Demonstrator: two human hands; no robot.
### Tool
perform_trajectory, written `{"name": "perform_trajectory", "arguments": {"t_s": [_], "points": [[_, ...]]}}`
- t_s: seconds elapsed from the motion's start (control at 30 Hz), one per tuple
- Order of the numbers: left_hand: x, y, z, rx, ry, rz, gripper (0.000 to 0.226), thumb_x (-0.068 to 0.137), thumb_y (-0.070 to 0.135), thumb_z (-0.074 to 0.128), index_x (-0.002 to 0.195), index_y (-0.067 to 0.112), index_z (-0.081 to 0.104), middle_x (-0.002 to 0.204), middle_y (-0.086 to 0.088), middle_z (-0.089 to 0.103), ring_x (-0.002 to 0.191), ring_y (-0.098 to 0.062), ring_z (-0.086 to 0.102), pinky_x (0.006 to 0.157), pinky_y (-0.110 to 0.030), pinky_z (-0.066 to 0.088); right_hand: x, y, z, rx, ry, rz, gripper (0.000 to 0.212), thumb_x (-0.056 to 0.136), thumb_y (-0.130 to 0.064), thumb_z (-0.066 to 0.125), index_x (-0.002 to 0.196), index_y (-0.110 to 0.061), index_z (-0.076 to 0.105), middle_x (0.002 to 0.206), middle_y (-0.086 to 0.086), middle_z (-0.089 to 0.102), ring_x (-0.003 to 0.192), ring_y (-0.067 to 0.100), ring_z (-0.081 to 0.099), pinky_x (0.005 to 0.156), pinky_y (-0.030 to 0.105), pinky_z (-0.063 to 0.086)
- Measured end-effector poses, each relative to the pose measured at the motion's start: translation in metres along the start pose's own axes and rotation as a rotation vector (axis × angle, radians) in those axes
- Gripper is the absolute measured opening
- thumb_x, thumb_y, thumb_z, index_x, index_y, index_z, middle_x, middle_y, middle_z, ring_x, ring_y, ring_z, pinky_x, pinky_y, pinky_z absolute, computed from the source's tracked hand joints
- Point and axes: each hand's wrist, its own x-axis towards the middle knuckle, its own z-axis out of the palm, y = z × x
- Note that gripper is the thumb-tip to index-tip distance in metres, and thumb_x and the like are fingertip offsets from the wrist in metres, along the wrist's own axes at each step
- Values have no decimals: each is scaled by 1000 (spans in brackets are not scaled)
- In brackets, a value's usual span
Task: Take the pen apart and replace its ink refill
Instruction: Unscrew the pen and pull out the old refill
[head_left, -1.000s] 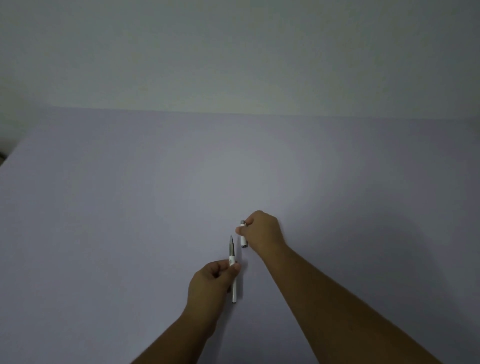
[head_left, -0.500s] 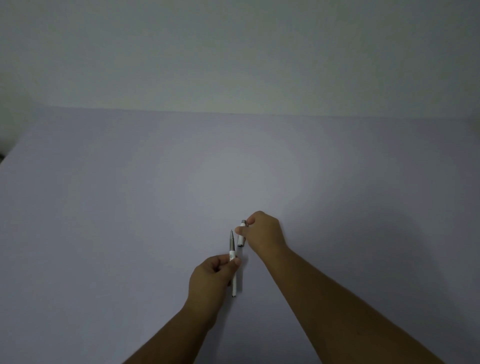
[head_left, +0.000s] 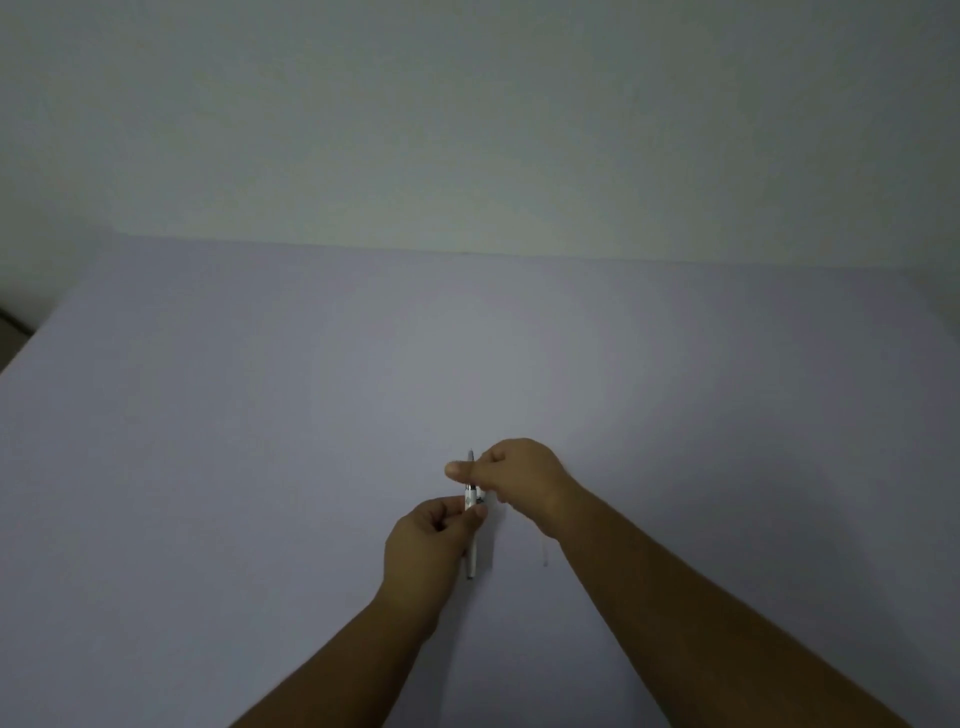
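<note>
Low over the desk (head_left: 260, 467) I see my left hand (head_left: 431, 540) pinching the pen (head_left: 471, 551) upright, long axis pointing away, my right hand (head_left: 514, 475) just beyond, fingers (head_left: 460, 472) closed around its far end with a short piece.

Unidentifiable room — bare wall (head_left: 467, 104), plain table (head_left: 208, 467).

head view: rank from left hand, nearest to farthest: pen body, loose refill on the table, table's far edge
1. pen body, pinched in the left hand itself.
2. loose refill, flat on the table to the right, beside the right forearm.
3. table's far edge, well beyond both hands, at the wall.
</note>
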Motion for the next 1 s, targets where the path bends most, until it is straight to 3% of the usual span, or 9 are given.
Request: {"name": "perform_trajectory", "arguments": {"t_s": [0.13, 0.27, 0.37, 0.47, 0.53, 0.7, 0.83, 0.9, 1.0], "points": [[-6, 11, 2, 28, -13, 34, 17, 82, 33, 67, 92, 21, 72, 83, 5, 72, 79, -13, 66, 64, -20, 49, -10, -1, -4, 157, 1, -77, 27, 73, -31, 76, 64, -11, 60, 65, 5, 59, 59, 12, 50, 60, 26, 41], [-11, 22, 2, -23, -88, 59, 7, 82, 31, 67, 78, 29, 73, 75, 9, 72, 75, -9, 65, 65, -20, 46, -17, 1, -16, 307, -58, -136, 17, 77, -20, 73, 66, -10, 65, 56, 0, 58, 53, 10, 47, 53, 21, 40], [-13, 30, 2, -51, -167, 44, 11, 83, 26, 66, 80, 21, 75, 72, 6, 69, 69, -10, 62, 66, -23, 47, -22, 4, -24, 358, -74, -173, 9, 79, -15, 71, 73, -9, 70, 58, 0, 59, 50, 7, 46, 50, 17, 40], [-13, 39, -1, -163, -304, -36, 15, 86, 20, 62, 82, 12, 75, 71, -1, 69, 63, -12, 59, 65, -24, 52, -24, 6, -31, 404, -64, -180, 18, 79, -13, 71, 85, 3, 71, 63, 3, 59, 50, 7, 47, 50, 18, 41], [-13, 44, -2, -139, -346, -61, 15, 88, 19, 60, 82, 14, 74, 76, -6, 70, 67, -16, 61, 68, -26, 55, -26, 5, -34, 363, -38, -175, 14, 78, -14, 71, 81, -1, 72, 58, -1, 59, 49, 6, 47, 50, 18, 41], [-18, 38, 4, 176, -241, 43, 13, 87, 28, 61, 80, 22, 70, 78, -7, 72, 61, -10, 64, 60, -18, 54, -26, 3, -39, 328, 12, -146, 7, 80, -16, 70, 74, -12, 72, 53, -5, 59, 53, 8, 48, 53, 20, 43], [-20, 36, 8, 258, -111, 154, 19, 89, 30, 58, 84, 19, 72, 69, 3, 70, 60, -7, 65, 59, -15, 53, -27, 2, -37, 254, 44, -52, 27, 76, -33, 73, 80, -6, 71, 67, 5, 62, 65, 17, 52, 61, 27, 44], [-21, 38, 8, 250, -102, 166, 19, 89, 29, 57, 85, 17, 72, 68, 2, 70, 60, -8, 65, 61, -18, 54, -28, 1, -34, 195, 69, -62, 27, 77, -34, 71, 79, -8, 70, 69, 5, 62, 67, 18, 52, 64, 29, 44], [-23, 45, 9, 12, -191, 33, 16, 89, 21, 59, 85, 13, 72, 64, -2, 69, 55, -10, 62, 56, -19, 55, -29, -1, -36, 292, 53, -125, 14, 81, -25, 68, 76, -12, 72, 69, 1, 63, 68, 15, 51, 66, 27, 43]]}}
